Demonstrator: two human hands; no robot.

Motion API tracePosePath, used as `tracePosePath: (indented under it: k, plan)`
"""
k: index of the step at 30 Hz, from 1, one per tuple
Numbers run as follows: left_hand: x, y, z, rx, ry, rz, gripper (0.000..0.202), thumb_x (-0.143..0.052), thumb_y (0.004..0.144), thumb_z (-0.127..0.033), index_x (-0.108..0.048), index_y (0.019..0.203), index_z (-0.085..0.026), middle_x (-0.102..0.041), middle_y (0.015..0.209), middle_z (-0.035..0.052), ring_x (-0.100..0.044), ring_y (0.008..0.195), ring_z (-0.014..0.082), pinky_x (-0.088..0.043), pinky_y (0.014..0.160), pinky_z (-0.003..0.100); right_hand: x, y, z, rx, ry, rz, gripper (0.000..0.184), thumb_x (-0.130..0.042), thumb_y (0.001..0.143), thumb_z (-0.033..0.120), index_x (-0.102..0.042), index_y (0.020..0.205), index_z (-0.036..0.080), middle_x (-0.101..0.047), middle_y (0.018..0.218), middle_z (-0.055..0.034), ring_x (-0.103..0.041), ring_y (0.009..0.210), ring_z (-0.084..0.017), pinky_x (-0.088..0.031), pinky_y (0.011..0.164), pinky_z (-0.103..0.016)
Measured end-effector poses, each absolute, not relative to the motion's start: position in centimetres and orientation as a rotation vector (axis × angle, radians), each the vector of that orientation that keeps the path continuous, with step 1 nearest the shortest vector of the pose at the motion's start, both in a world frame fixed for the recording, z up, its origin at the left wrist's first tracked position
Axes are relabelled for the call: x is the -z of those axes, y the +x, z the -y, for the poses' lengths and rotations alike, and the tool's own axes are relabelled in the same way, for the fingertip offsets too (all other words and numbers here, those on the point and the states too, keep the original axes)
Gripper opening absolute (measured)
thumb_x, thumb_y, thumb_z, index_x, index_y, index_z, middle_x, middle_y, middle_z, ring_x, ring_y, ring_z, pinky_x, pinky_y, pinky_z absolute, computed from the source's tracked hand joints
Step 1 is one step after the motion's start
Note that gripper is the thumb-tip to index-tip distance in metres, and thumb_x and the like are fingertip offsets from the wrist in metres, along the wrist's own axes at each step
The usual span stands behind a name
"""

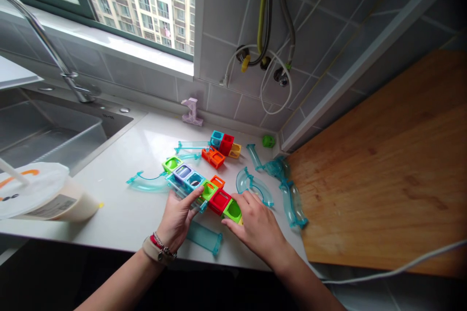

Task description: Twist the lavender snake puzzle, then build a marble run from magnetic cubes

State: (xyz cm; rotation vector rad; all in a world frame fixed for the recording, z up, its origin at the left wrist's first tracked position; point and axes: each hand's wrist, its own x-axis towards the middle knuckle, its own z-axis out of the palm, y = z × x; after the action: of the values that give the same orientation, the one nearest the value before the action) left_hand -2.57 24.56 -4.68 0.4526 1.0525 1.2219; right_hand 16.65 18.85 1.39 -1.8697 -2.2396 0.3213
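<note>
Clasping joined blocks (213, 204) between half-open left fingers (191, 197) and right fingers (234, 228).

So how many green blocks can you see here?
4: one green block at the row's left end, one beside the left hand, one at the right hand, one in the counter's back corner. Others may be hidden.

The white tabletop (113, 209) is carrying translucent teal track pieces (205, 238), a cluster of coloured blocks (226, 144), a lilac figure 1 (191, 112), a lidded cup (69, 201) and, near the corner, probably a green block (268, 141).
</note>
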Motion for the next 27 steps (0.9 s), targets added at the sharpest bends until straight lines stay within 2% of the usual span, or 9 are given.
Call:
tracePosePath:
  k: [4, 9, 13, 16, 18, 20, 22, 24, 27]
  plan:
    - [4.7, -2.1, -24.2, -1.278, 0.441, -1.068, 0.067, -0.091, 0.071, -0.020, -0.053, 0.126, -0.026, -0.071, 0.120, 0.0075, -0.073, 0.101, 0.0224, -0.064, 0.076, 0.031, -1.3, 16.7, -18.8, -0.345, -1.860, 2.221, 0.056, -0.081, 0.083, 0.043, -0.060, 0.132, 0.026, -0.065, 0.110, -0.0081, -0.062, 0.104, -0.029, -0.055, 0.088, -0.041]
    - [3.7, -2.5, -24.0, -1.236, 0.460, -1.045, 0.063, -0.089, 0.074, -0.023, -0.056, 0.127, -0.025, -0.072, 0.122, 0.0080, -0.073, 0.106, 0.0235, -0.064, 0.078, 0.029, -0.9, 16.9, -18.6, -0.381, -1.837, 2.197, 0.061, -0.082, 0.082, 0.039, -0.058, 0.137, 0.025, -0.065, 0.114, -0.0095, -0.062, 0.107, -0.030, -0.055, 0.091, -0.043]
    - [3.4, -4.1, -23.3, -1.170, 0.444, -1.019, 0.066, -0.084, 0.079, -0.024, -0.054, 0.137, -0.025, -0.066, 0.136, 0.0103, -0.065, 0.125, 0.0270, -0.062, 0.094, 0.032, -0.6, 17.1, -18.4, -0.405, -1.833, 2.176, 0.062, -0.082, 0.082, 0.039, -0.058, 0.138, 0.025, -0.064, 0.116, -0.0091, -0.062, 0.109, -0.030, -0.054, 0.095, -0.043]
    - [3.5, -5.8, -21.6, -1.128, 0.495, -1.131, 0.079, -0.078, 0.085, -0.031, -0.039, 0.153, -0.028, -0.051, 0.155, 0.0135, -0.055, 0.138, 0.0303, -0.053, 0.110, 0.042, -0.5, 17.1, -18.3, -0.410, -1.827, 2.165, 0.063, -0.082, 0.082, 0.038, -0.057, 0.139, 0.025, -0.065, 0.115, -0.0089, -0.063, 0.108, -0.029, -0.054, 0.095, -0.043]
    - [3.3, -6.8, -20.2, -1.154, 0.749, -1.269, 0.087, -0.074, 0.088, -0.039, -0.025, 0.160, -0.034, -0.035, 0.166, 0.0121, -0.045, 0.146, 0.0326, -0.045, 0.117, 0.049, -0.5, 17.2, -18.2, -0.411, -1.826, 2.161, 0.062, -0.082, 0.083, 0.039, -0.058, 0.138, 0.025, -0.065, 0.115, -0.0089, -0.063, 0.108, -0.028, -0.054, 0.095, -0.043]
    - [2.9, -7.6, -19.1, -1.214, 1.285, -1.381, 0.089, -0.074, 0.089, -0.038, -0.022, 0.162, -0.037, -0.026, 0.170, 0.0093, -0.034, 0.152, 0.0350, -0.036, 0.122, 0.055, -0.5, 17.1, -18.2, -0.413, -1.826, 2.158, 0.062, -0.082, 0.083, 0.039, -0.058, 0.138, 0.025, -0.065, 0.114, -0.0089, -0.063, 0.108, -0.029, -0.054, 0.096, -0.043]
    - [2.5, -7.8, -18.8, -1.158, 1.977, -1.318, 0.080, -0.073, 0.090, -0.029, -0.034, 0.158, -0.038, -0.032, 0.168, 0.0058, -0.030, 0.154, 0.0350, -0.029, 0.125, 0.056, -0.6, 17.1, -18.1, -0.414, -1.827, 2.153, 0.062, -0.082, 0.083, 0.039, -0.058, 0.138, 0.025, -0.065, 0.114, -0.0089, -0.062, 0.109, -0.029, -0.053, 0.096, -0.043]
    - [2.3, -7.4, -19.4, -0.962, 2.517, -1.087, 0.067, -0.069, 0.093, -0.022, -0.045, 0.153, -0.038, -0.041, 0.163, 0.0042, -0.032, 0.153, 0.0332, -0.025, 0.126, 0.055, -0.7, 17.0, -18.1, -0.421, -1.827, 2.151, 0.061, -0.081, 0.083, 0.039, -0.058, 0.138, 0.025, -0.065, 0.114, -0.0088, -0.062, 0.110, -0.029, -0.053, 0.096, -0.043]
    - [2.8, -6.4, -21.1, -0.789, 2.728, -0.888, 0.061, -0.063, 0.096, -0.021, -0.047, 0.154, -0.030, -0.049, 0.158, 0.0079, -0.037, 0.151, 0.0326, -0.025, 0.126, 0.054, -0.7, 16.9, -18.0, -0.425, -1.825, 2.144, 0.061, -0.081, 0.083, 0.037, -0.058, 0.138, 0.026, -0.065, 0.114, -0.0086, -0.063, 0.110, -0.029, -0.053, 0.096, -0.042]
